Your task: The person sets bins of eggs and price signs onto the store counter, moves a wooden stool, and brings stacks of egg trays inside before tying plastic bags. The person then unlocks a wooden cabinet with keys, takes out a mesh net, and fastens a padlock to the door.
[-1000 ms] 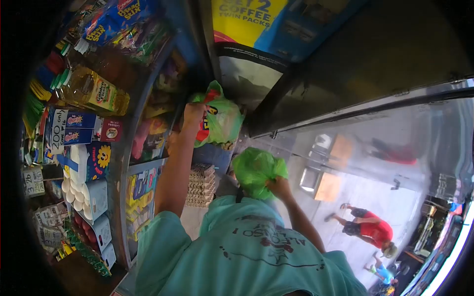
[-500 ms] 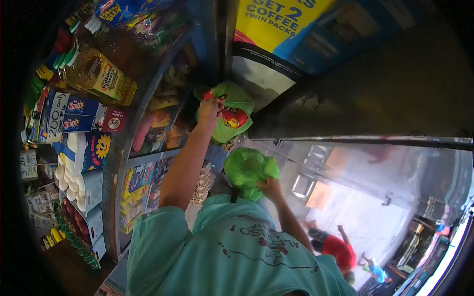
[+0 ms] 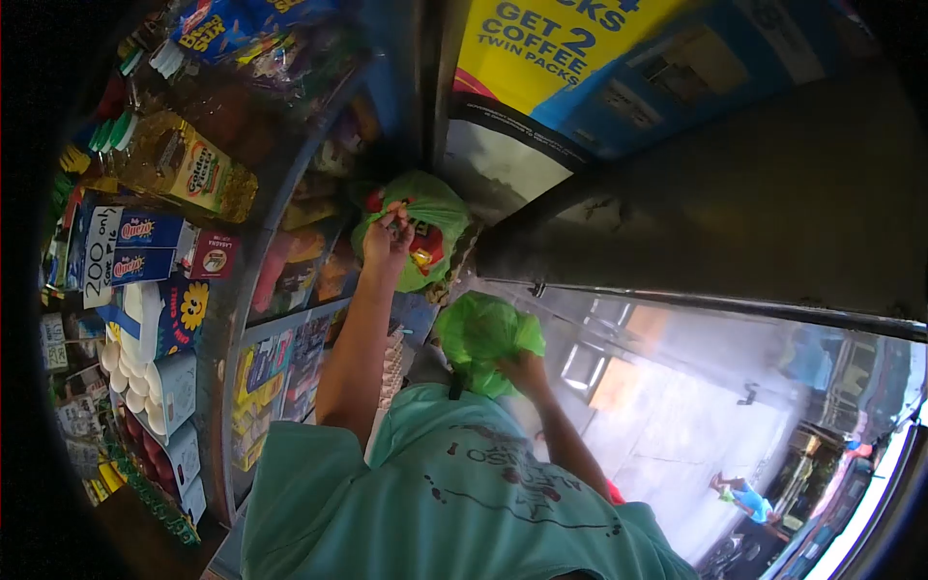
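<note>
My left hand (image 3: 389, 240) is closed at the gathered top of a green plastic bag (image 3: 440, 208), its fingers bunched together. Through the thin plastic, red packaging (image 3: 425, 249) with yellow and white print shows. Nearer my body, my right hand (image 3: 524, 372) grips a second, brighter green plastic bag (image 3: 483, 333) by its side. What is inside that one cannot be made out. The two bags hang close together but apart, in front of my teal shirt (image 3: 464, 483).
Store shelves on the left hold cooking oil (image 3: 198, 169), Quezo boxes (image 3: 145, 232) and white eggs (image 3: 135, 377). Egg trays (image 3: 391, 372) stand beyond my left forearm. A dark counter edge (image 3: 677, 300) runs along the right. Outside, a person in blue (image 3: 749, 501) is on the pavement.
My left hand and its bag have shifted left and slightly down. The right hand and its bag stay nearly in place. The person in red is now mostly hidden behind my arm and shirt.
</note>
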